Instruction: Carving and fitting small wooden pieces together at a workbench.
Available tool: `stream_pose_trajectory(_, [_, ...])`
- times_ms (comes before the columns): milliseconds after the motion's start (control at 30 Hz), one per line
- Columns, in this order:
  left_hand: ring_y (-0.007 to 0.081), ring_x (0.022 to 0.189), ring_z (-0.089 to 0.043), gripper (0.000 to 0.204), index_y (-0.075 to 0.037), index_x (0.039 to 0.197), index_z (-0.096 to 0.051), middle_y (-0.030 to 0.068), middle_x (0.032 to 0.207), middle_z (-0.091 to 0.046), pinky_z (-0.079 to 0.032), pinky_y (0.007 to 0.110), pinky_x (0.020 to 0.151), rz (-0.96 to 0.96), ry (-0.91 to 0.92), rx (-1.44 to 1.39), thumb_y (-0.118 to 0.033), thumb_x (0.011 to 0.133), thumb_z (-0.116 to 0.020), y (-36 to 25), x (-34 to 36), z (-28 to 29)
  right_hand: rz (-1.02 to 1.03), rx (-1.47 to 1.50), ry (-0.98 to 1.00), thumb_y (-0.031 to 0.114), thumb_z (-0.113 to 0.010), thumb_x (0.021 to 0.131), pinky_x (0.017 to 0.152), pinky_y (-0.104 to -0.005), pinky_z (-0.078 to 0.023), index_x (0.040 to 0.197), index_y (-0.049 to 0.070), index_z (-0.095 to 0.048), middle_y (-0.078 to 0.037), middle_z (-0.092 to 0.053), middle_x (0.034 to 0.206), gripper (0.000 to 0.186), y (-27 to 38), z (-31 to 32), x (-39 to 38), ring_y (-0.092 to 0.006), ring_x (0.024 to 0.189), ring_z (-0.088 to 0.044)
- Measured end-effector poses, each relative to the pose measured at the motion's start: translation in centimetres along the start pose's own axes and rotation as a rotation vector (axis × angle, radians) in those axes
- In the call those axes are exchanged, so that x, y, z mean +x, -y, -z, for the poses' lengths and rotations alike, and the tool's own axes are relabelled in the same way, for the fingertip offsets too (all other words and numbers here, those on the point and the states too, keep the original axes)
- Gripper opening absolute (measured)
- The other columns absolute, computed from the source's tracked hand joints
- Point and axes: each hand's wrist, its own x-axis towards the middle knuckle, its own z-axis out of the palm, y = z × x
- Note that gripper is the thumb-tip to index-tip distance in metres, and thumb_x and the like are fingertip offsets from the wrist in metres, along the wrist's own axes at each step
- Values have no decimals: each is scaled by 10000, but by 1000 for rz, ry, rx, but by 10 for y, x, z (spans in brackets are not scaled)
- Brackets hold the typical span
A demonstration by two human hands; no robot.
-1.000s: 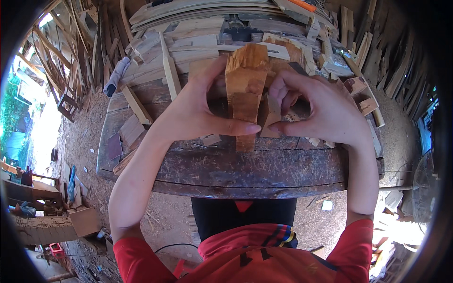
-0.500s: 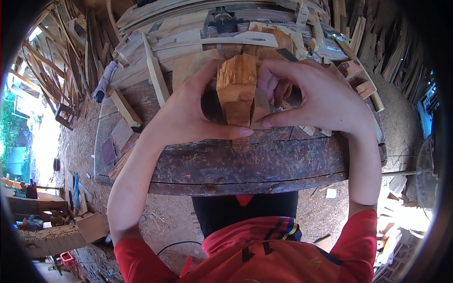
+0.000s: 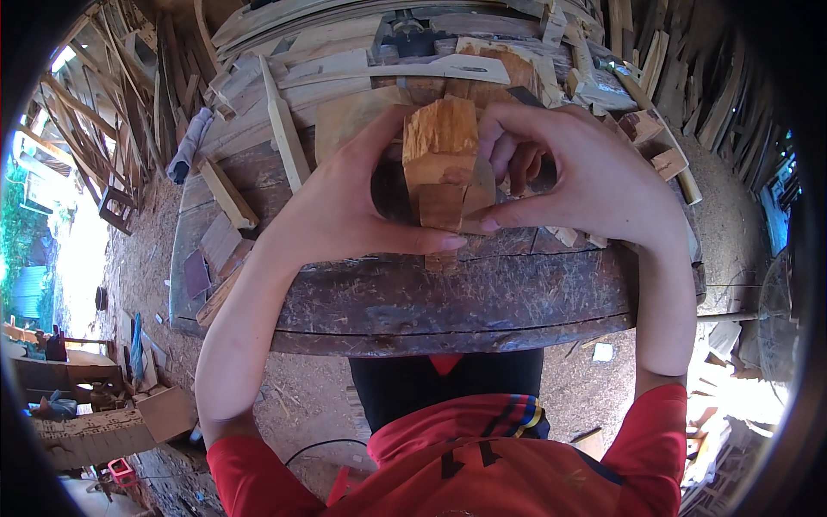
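An orange-brown wooden block with a rough-split top face rises at the middle of the bench, narrowing toward its near end. My left hand grips it from the left, thumb across its lower front and fingers running behind, partly hidden. Against the block's right side is a flat, paler piece of wood. My right hand holds that piece, its thumb at the near corner and the other fingers curled at the far side. The block's underside is hidden from view.
The dark, scratched workbench has a curved front edge close to my body. Long boards and offcuts lie around its left and far sides. A rolled grey cloth is at the far left; more blocks sit at the right.
The block's top has shifted slightly to the right, and both hands have moved slightly with it. Their grips look the same.
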Motion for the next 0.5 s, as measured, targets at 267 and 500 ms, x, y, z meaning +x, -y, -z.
stream_pose_trajectory(267, [255, 1283, -558, 1171, 19, 1511, -368, 163, 1346, -589, -418, 386, 1099, 43, 12, 36, -347, 592, -996, -3, -2, 2, 44, 39, -29, 252, -905, 734, 707, -288, -506, 1069, 47, -631, -30, -655, 856, 478, -3, 1, 0, -143, 784, -629])
stream_pose_trajectory(500, [280, 1293, -560, 1185, 26, 1514, -358, 182, 1354, -587, -420, 401, 1100, 67, 36, 46, -370, 594, -993, -6, -1, 3, 201, 11, -258, 194, -867, 794, 839, -267, -496, 1136, 49, -668, -19, -653, 988, 421, -2, -7, 7, -119, 903, -612])
